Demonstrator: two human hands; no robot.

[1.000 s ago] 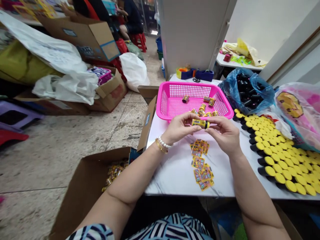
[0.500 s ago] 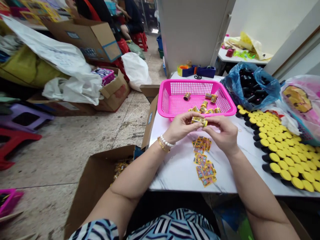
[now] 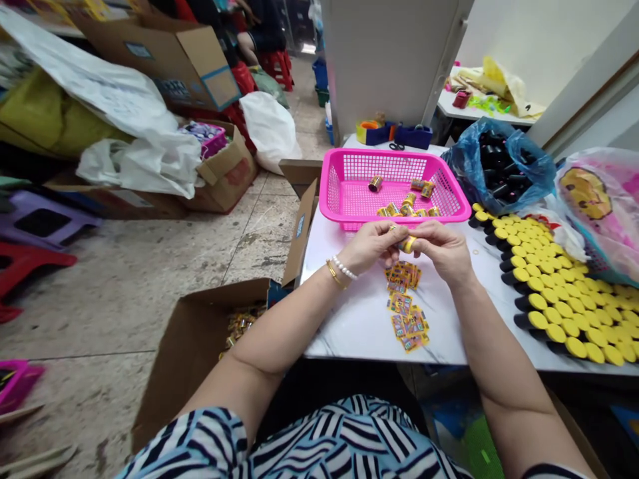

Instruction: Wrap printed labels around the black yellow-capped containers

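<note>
Both hands meet above the white table point(image 3: 359, 326), just in front of a pink basket point(image 3: 344, 199). My left hand point(image 3: 372, 245) and my right hand point(image 3: 442, 251) are closed on one small yellow-capped tube point(image 3: 405, 243), largely covered by the fingers. Directly below the hands lies a loose pile of yellow stickers point(image 3: 407, 306). Several labelled tubes point(image 3: 407, 203) lie inside the basket.
Rows of black tubes with yellow caps point(image 3: 554, 293) cover the table's right side. Behind them are a blue bag of black tubes point(image 3: 499, 169) and a pink printed bag point(image 3: 599, 206). An open cardboard box point(image 3: 200, 352) stands on the floor at left. Boxes, bags and stools crowd the far left.
The hands have closed further round the tube, hiding more of it, and have stayed in front of the basket. The view has tilted slightly downward.
</note>
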